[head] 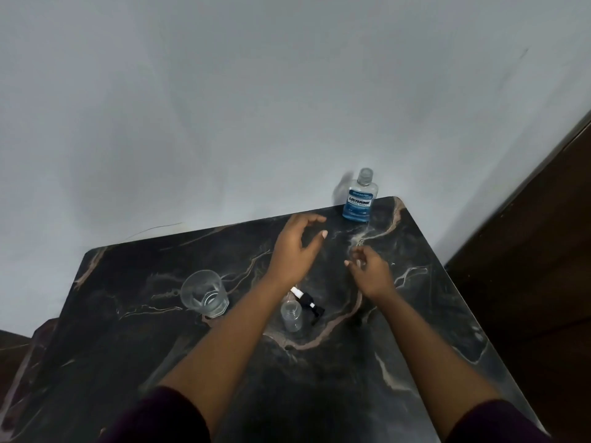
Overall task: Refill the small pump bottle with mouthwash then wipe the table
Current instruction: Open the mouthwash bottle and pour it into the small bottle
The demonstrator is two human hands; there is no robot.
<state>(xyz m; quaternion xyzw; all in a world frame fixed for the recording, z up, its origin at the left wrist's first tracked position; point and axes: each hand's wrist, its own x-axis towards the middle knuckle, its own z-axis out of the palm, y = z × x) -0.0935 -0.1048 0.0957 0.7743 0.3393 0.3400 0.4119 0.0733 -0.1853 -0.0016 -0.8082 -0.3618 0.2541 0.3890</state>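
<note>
I think I am looking into a room in a home. I see a dark stone desk (415,314) pushed against a plain gray wall (224,107), a drinking glass (204,294), a blue mouthwash bottle (359,199) and a brown wooden door (543,251).

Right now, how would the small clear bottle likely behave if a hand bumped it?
The small bottle looks empty and thin-walled, so probably light and easily tipped. It stands uncapped, its pump top lying beside it. Being round, it may roll across the smooth table.
</note>
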